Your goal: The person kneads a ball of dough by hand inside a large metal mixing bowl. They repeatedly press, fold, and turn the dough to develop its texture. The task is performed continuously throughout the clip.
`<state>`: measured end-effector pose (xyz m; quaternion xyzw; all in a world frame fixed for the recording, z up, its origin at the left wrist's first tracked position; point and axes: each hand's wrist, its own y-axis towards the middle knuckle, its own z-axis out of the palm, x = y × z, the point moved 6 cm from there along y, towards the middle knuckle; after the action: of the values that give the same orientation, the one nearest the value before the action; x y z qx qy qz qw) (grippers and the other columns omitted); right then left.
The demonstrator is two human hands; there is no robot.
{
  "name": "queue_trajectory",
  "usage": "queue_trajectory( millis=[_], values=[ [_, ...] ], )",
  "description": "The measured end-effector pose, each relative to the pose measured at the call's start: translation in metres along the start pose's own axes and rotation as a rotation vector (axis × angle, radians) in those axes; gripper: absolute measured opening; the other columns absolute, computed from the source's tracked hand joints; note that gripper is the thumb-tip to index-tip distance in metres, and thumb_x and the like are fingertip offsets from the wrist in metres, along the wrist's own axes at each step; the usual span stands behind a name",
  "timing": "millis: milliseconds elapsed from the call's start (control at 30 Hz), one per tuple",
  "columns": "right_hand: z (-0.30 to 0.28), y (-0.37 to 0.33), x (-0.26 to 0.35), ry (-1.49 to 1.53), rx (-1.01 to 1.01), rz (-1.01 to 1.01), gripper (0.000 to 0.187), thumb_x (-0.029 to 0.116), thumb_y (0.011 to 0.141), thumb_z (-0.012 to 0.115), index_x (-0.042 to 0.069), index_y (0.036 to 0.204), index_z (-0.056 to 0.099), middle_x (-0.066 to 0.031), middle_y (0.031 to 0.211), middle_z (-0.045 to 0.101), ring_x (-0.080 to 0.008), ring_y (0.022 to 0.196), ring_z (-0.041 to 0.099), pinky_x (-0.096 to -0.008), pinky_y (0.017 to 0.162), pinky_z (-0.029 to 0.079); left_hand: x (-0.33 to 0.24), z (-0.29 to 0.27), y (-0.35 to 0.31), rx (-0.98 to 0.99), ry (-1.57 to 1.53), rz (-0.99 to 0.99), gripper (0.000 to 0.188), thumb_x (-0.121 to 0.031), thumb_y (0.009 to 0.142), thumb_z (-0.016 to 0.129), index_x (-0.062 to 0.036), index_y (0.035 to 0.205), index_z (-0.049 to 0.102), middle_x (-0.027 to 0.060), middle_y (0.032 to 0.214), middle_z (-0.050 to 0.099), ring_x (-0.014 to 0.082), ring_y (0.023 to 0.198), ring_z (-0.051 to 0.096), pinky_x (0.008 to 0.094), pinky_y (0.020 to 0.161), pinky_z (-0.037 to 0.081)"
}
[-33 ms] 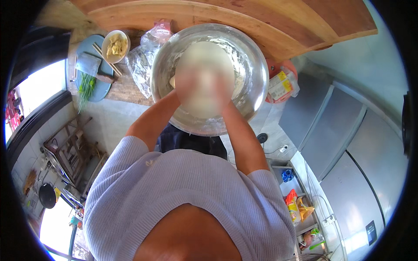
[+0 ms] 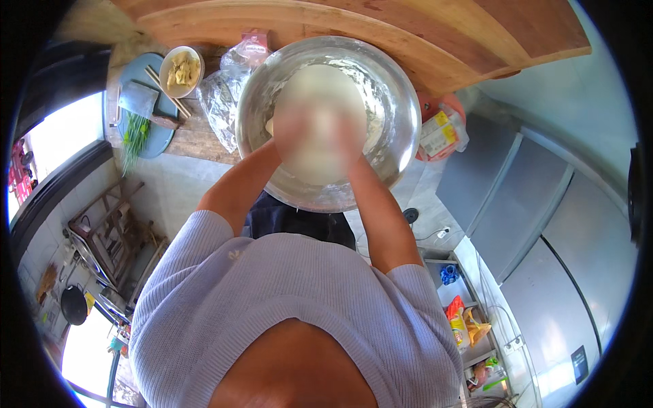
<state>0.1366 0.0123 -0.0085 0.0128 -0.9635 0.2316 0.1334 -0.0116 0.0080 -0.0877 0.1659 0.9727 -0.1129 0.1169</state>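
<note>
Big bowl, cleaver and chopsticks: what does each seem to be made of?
Big bowl: metal, likely polished steel, from its silvery wall and bright reflections. Cleaver: likely dull-finished metal, from its flat grey blade. Chopsticks: probably wood or bamboo, matte, from their tan colour.

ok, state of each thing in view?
left hand: over the metal bowl, blurred, grip unclear
right hand: same
metal bowl: uncovered, white residue inside
small bowl: uncovered, holding yellowish pieces
cleaver: lying flat
green stalks: bunched, overhanging the blue board
clear plastic bag: crumpled
</note>
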Motion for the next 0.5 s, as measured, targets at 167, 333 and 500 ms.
queue_trajectory(
  millis=[167,333,500],
  values=[
    [0.008,0.025,-0.023,0.047,0.274,0.036,0.041,0.011,0.084,0.045,0.025,0.123,0.050,-0.0104,0.122,0.052,-0.0317,0.107,0.053,-0.0402,0.075,0.051,-0.045,-0.079,0.031,0.261,-0.014,-0.081,0.066,-0.032,0.061,0.077,-0.0172,0.119,0.048,0.0083,0.108,0.056,0.0276,0.104,0.054,0.0418,0.072,0.050],
    [-0.006,0.005,-0.007,0.162,0.331,-0.203,0.096,0.043,0.059,0.080,0.005,0.134,0.034,-0.0184,0.138,0.036,-0.0324,0.127,0.034,-0.0412,0.106,0.030,-0.034,-0.056,0.014,0.493,-0.301,-0.048,0.089,-0.041,0.057,0.079,-0.0157,0.132,0.038,0.0165,0.136,0.038,0.0368,0.127,0.034,0.0467,0.102,0.031],
    [-0.013,-0.089,0.020,0.011,0.106,-0.156,0.073,0.033,0.073,0.069,0.008,0.134,0.037,-0.0176,0.136,0.039,-0.0410,0.125,0.035,-0.0506,0.103,0.028,-0.065,-0.109,-0.046,0.465,-0.070,0.007,0.076,-0.038,0.062,0.073,-0.0146,0.128,0.044,0.0161,0.134,0.039,0.0345,0.127,0.034,0.0510,0.103,0.027]
  ],
)
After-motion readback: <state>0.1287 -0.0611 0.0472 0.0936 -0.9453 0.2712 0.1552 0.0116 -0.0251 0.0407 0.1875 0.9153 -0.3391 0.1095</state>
